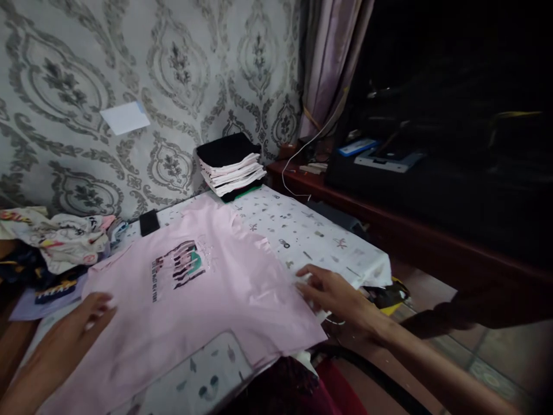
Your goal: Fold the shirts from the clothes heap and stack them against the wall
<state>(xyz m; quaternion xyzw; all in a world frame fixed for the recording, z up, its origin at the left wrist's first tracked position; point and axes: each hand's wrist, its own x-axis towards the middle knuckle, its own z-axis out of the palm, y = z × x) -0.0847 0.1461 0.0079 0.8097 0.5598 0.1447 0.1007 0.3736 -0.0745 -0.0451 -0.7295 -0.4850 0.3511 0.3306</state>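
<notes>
A pink T-shirt (pixel 242 288) with a dark printed picture and lettering lies spread over a table covered with a white patterned cloth (pixel 294 225). My left hand (pixel 71 340) hovers over or rests on its near left part, thumb and fingers apart. At the shirt's right side is my right hand (pixel 330 291), its fingers bent and spread, nothing gripped between them; whether the fingertips touch the fabric is hard to tell. A stack of folded clothes (pixel 233 167), black on top with white and pink layers below, stands at the far corner by the wall.
Crumpled clothes (pixel 64 236) are heaped at the left. A black phone (pixel 149 222) lies beyond the shirt near the patterned wall. To the right, a dark red wooden cabinet (pixel 311 178) stands beside the table, with a white cable (pixel 298 153) hanging over its edge.
</notes>
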